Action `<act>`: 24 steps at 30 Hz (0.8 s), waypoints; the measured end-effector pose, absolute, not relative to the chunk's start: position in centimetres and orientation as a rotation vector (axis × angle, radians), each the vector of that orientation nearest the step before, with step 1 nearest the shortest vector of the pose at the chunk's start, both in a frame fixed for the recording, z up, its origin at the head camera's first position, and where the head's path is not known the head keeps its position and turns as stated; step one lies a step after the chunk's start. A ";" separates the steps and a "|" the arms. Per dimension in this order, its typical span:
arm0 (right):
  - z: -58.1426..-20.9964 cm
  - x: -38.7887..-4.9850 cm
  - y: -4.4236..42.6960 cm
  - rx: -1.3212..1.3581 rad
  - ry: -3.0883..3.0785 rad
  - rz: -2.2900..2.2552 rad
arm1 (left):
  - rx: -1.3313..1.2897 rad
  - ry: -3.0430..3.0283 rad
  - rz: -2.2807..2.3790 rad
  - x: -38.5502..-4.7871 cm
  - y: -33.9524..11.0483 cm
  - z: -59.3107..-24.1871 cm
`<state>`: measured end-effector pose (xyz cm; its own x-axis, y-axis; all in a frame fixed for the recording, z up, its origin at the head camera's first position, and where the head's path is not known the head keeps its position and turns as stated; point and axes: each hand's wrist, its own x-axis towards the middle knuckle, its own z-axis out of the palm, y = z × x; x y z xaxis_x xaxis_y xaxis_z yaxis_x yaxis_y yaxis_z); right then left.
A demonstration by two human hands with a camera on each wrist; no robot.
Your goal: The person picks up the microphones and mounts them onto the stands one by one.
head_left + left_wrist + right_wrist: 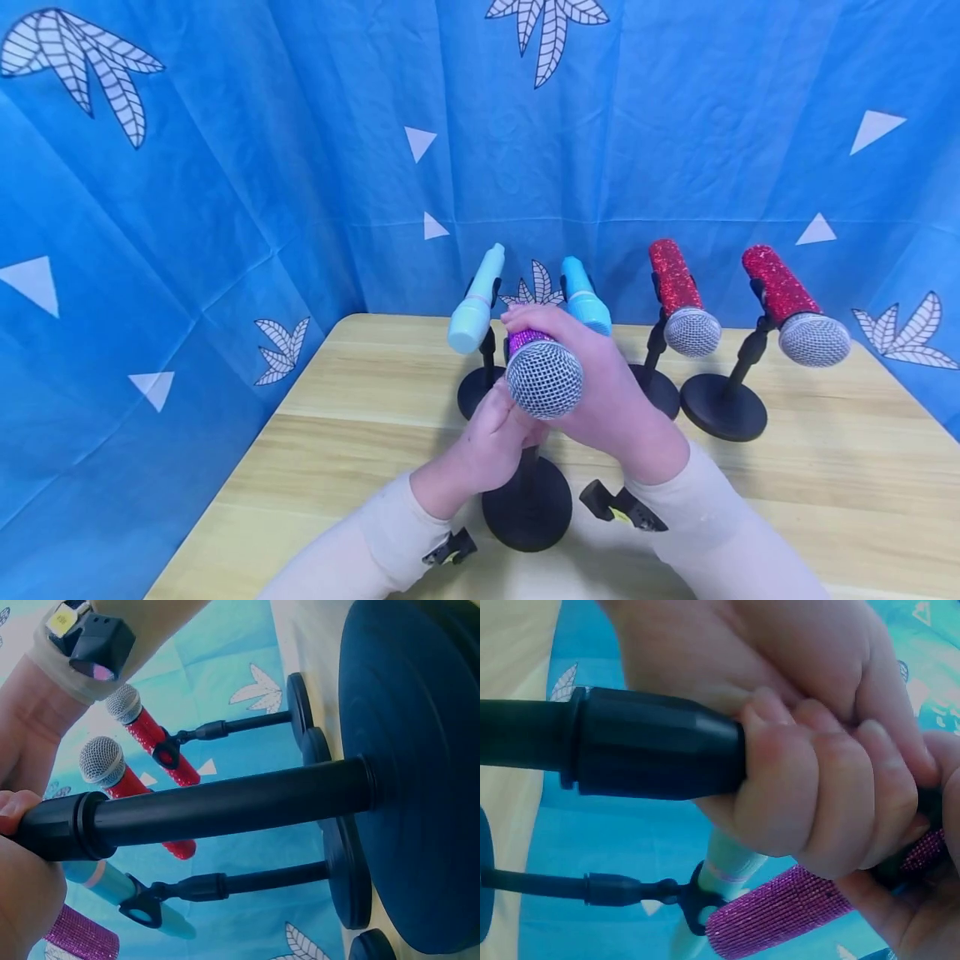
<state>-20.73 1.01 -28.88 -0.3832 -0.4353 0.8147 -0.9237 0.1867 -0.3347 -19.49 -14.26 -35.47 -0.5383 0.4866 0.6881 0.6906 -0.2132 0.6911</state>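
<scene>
A purple glittery microphone with a silver mesh head sits at the top of a black desk stand, its head facing me in the head view. My left hand grips the stand's neck just below the clip, its fingers curled round it in the right wrist view. Over the purple body lies my right hand, holding the microphone from above and the right. The purple handle sticks out past the hands in the right wrist view. Hands mostly hide the clip.
Behind stand a pale mint microphone, a turquoise microphone and two red glitter microphones with silver heads, all on black stands. The wooden table meets a blue patterned curtain at back and left.
</scene>
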 end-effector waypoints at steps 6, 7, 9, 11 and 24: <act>-28.6 -20.6 1.2 1.298 -1.942 1.087 | -1.410 -1.895 -1.870 -19.5 -14.5 -35.3; -28.6 -20.6 1.3 1.301 -1.955 1.081 | -1.408 -1.901 -1.864 -19.5 -14.5 -35.3; -28.5 -20.6 1.4 1.309 -1.973 1.072 | -1.392 -1.919 -1.835 -19.4 -14.6 -35.2; -28.3 -20.6 1.5 1.319 -1.978 1.060 | -1.374 -1.933 -1.806 -19.3 -14.7 -35.2; -28.6 -21.4 1.5 1.477 -1.794 0.919 | -1.138 -2.073 -1.700 -19.0 -15.0 -35.3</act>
